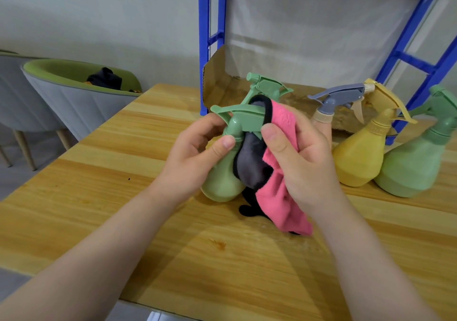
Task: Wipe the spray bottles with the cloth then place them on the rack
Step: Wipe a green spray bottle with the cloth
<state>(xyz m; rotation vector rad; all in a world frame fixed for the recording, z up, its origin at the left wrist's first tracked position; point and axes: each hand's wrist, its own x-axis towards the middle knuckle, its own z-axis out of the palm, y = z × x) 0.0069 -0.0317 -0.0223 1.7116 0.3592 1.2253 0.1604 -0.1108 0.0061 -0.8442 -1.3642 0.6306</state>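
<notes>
My left hand (pixel 197 157) grips the neck of a light green spray bottle (pixel 220 184) held just above the wooden table (pixel 123 197). My right hand (pixel 301 162) holds a pink and grey cloth (pixel 274 192) with a black edge and presses it against the bottle's neck and trigger head. A second green spray head (pixel 267 86) shows behind it. To the right stand a bottle with a grey-blue spray head (pixel 338 96), mostly hidden by my right hand, a yellow bottle (pixel 358 157) and another green bottle (pixel 415 167). The blue rack (pixel 212 36) rises behind the table.
An open cardboard box (pixel 222 83) lies at the table's far edge under the rack. A grey and green chair (pixel 74 98) with a dark item on its seat stands to the left. The rack's right legs (pixel 415 58) slant behind the standing bottles.
</notes>
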